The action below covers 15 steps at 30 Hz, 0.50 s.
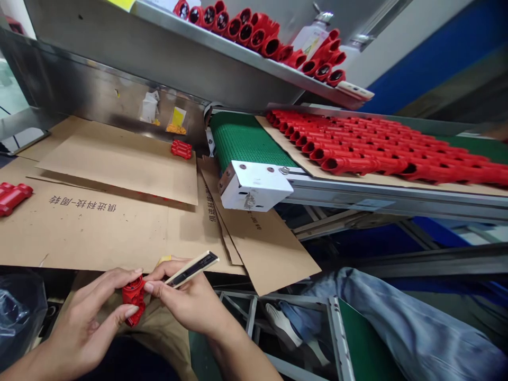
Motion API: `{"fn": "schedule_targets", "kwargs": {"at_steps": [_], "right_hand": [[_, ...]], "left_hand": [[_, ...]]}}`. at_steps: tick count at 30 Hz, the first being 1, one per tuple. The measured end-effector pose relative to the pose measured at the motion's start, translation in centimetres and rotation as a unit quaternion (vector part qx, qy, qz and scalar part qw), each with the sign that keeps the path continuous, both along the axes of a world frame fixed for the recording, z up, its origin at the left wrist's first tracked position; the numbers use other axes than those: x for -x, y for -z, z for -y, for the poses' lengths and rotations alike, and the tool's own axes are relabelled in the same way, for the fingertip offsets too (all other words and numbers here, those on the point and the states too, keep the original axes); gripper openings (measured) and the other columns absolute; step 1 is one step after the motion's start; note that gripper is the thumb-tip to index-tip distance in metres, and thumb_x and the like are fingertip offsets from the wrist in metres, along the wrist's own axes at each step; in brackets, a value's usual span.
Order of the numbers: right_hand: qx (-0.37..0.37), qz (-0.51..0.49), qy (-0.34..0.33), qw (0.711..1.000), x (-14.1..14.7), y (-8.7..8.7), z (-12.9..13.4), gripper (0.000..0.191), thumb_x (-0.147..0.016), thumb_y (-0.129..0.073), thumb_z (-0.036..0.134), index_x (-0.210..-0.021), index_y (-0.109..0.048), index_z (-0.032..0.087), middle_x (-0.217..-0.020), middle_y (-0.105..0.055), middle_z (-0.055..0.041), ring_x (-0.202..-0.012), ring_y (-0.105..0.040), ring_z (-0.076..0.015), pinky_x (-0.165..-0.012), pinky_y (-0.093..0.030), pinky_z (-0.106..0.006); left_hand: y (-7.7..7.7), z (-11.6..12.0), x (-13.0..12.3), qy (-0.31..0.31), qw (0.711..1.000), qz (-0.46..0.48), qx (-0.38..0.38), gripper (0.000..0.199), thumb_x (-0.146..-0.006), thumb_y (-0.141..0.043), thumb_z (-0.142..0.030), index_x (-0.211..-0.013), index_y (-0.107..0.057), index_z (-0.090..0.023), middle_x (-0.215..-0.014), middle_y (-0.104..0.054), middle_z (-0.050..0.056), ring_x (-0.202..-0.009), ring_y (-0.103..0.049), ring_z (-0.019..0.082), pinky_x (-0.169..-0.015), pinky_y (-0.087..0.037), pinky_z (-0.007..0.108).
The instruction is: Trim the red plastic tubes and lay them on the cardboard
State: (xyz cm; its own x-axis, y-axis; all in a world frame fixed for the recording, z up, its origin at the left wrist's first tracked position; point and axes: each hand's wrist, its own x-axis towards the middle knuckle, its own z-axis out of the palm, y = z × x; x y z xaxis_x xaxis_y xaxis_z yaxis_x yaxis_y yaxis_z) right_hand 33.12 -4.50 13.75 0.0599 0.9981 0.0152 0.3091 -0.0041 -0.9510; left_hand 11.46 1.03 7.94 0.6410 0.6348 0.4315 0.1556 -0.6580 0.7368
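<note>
Between the thumb and fingers of my left hand (89,317) is a small red tubular plastic part (133,299), its round open end turned up. My right hand (196,299) is closed around a cream and black utility knife (193,269), whose handle points up and to the right. The right fingertips meet the red part's edge; the blade end is hidden by them. Both hands are above my lap, just in front of the cardboard-covered table (130,241).
A green conveyor belt (248,140) carries a cardboard sheet with rows of red parts (381,140). More red parts (246,32) line the metal shelf (222,45) above. A red piece (181,149) rests on stacked cardboard (119,159). Another person's leg (397,312) is at right.
</note>
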Motion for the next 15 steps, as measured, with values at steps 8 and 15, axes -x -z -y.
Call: {"fn": "schedule_targets", "kwargs": {"at_steps": [8,15], "right_hand": [[-0.088,0.135,0.025,0.987,1.7,0.2,0.2,0.012,-0.092,-0.057,0.018,-0.081,-0.061,0.017,-0.074,-0.062,0.0009,-0.067,-0.054,-0.0114,-0.067,-0.04,-0.024],[-0.111,0.123,0.027,0.986,1.9,0.4,0.5,0.01,-0.09,-0.059,0.016,-0.08,-0.055,0.018,-0.073,-0.055,0.0032,-0.066,-0.048,-0.0098,-0.067,-0.038,-0.022]], "left_hand": [[-0.2,-0.1,-0.8,-0.039,0.999,0.003,-0.037,0.042,-0.097,-0.064,-0.018,-0.138,-0.053,-0.025,-0.126,-0.072,0.005,-0.112,-0.07,0.012,-0.108,-0.047,0.015],[0.9,0.7,-0.3,-0.061,0.988,0.017,0.138,0.047,-0.097,-0.069,-0.022,-0.139,-0.056,-0.036,-0.133,-0.069,-0.001,-0.117,-0.069,0.012,-0.107,-0.05,0.018]]}}
